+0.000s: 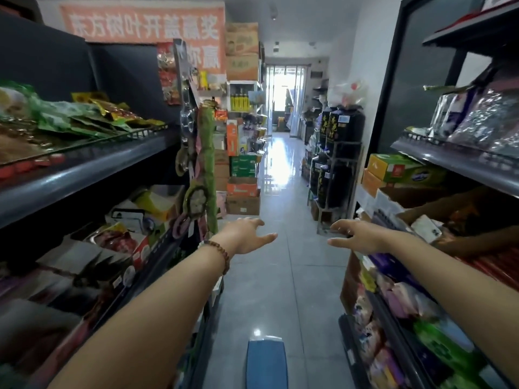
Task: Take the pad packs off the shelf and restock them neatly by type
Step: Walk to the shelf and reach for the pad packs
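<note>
I stand in a narrow shop aisle with both arms stretched forward. My left hand (250,234), a bead bracelet on its wrist, hovers over the aisle floor with fingers spread and holds nothing. My right hand (356,237) is held out the same way, fingers straight and empty, just left of the right shelf. Soft packs in purple, pink and green, apparently the pad packs (398,299), fill the lower right shelves (362,341) below my right forearm. The picture is blurred, so pack types cannot be read.
A left shelf (84,175) carries snack bags. Hanging goods (205,164) dangle at its end. Stacked cartons (241,189) and black jars (342,127) line the far aisle. A blue object (266,363) lies on the floor below me. Someone else's arm (460,211) reaches into the right shelf.
</note>
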The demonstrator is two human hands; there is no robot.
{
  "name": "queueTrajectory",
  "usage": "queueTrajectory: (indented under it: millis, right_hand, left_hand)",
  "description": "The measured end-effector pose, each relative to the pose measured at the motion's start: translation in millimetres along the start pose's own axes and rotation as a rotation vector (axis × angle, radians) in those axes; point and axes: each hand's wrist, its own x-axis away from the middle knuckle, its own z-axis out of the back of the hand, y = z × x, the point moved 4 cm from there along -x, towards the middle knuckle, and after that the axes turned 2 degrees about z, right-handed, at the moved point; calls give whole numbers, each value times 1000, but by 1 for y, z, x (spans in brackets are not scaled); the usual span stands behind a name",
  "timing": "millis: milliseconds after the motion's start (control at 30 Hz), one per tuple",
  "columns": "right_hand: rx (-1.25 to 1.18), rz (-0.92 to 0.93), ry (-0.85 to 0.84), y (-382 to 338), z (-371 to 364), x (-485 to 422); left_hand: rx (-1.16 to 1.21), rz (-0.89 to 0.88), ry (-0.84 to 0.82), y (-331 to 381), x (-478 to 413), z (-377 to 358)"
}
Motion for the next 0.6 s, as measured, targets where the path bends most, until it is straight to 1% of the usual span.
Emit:
queueTrajectory:
  millis: [100, 233, 333, 467, 600]
  right_hand:
    - [0, -1, -16, 19, 4, -69]
    - [-31, 16, 9, 50, 15, -163]
    - [-32, 14, -29, 75, 25, -227]
    - [-57, 3, -38, 96, 45, -299]
    - [-52, 30, -38, 106, 58, -362]
  left_hand:
    - [21, -7, -14, -4, -69, -8]
    - [34, 5, -20, -6, -165, -16]
    - [48, 37, -62, -8, -229, -18]
    - [54, 30, -58, -9, -303, -4]
    - [33, 0, -34, -12, -376, 10]
